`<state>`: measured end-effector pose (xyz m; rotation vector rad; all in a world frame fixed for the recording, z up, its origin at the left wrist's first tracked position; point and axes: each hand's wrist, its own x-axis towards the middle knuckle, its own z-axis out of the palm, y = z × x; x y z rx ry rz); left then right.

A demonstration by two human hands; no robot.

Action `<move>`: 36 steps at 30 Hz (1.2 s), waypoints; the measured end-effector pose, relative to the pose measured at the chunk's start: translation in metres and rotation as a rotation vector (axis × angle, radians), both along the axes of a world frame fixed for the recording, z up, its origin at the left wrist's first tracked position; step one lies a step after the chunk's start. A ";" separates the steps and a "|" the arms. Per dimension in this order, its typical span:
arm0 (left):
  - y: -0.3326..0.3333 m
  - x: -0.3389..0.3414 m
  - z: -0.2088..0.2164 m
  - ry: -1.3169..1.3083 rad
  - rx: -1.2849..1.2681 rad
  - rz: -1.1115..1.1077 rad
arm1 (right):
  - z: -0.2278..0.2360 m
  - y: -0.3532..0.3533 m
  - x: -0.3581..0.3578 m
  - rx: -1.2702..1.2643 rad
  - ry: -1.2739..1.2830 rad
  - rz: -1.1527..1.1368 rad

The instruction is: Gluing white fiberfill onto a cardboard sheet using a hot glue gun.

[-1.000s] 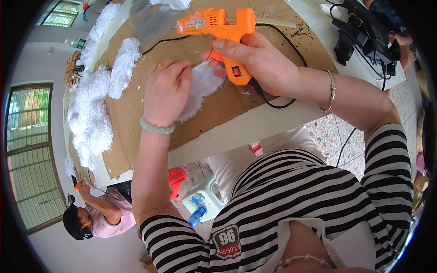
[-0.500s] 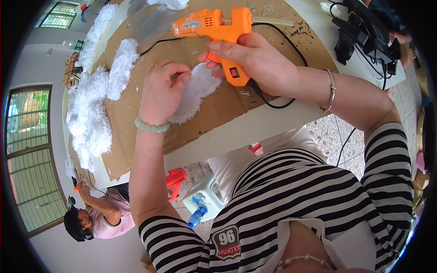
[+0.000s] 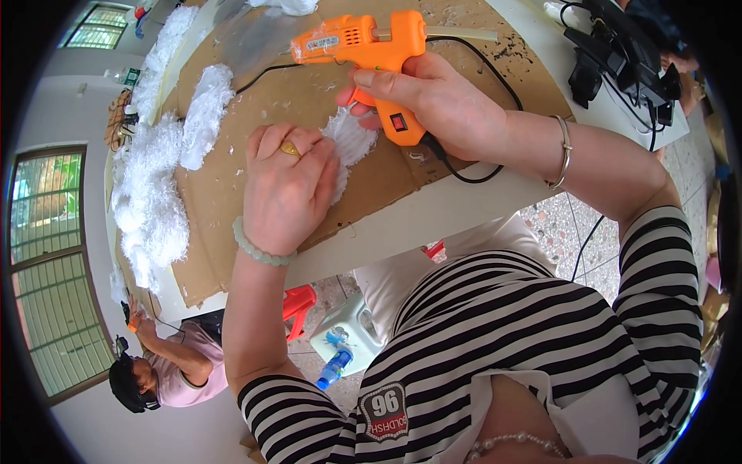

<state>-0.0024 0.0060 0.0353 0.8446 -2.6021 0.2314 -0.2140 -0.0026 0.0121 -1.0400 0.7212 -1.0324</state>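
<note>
Nearest comes the smooth, pale edge of the surface [image 3: 417, 222], with creased brown cardboard [image 3: 215, 232] lying over it. Here's the left hand [image 3: 287, 182], fingers curled down over a flat white piece [image 3: 354, 138], ribbed and frayed-edged, on the cardboard; whether they pinch it, I can't tell. Just beyond, the right hand [image 3: 444, 100] wraps the handle of a hard orange glue gun [image 3: 398, 54], rod-like translucent stick [image 3: 471, 35] poking out behind! Off left, shaggy white fluff [image 3: 154, 209] heaps up.
</note>
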 end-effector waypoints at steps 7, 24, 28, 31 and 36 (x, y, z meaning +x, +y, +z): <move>0.003 -0.001 -0.001 0.225 0.191 0.214 | 0.002 0.000 -0.003 0.024 -0.051 -0.027; 0.002 -0.014 -0.011 -0.011 0.009 0.086 | 0.001 0.000 -0.005 0.025 -0.047 -0.032; 0.006 -0.012 0.002 0.103 0.022 0.108 | 0.004 0.000 -0.006 0.009 -0.055 -0.036; 0.010 -0.002 -0.002 0.529 0.249 0.227 | 0.004 -0.001 -0.009 0.008 -0.058 -0.070; 0.013 0.023 -0.011 0.812 0.331 0.416 | 0.006 -0.001 -0.007 0.001 -0.075 -0.074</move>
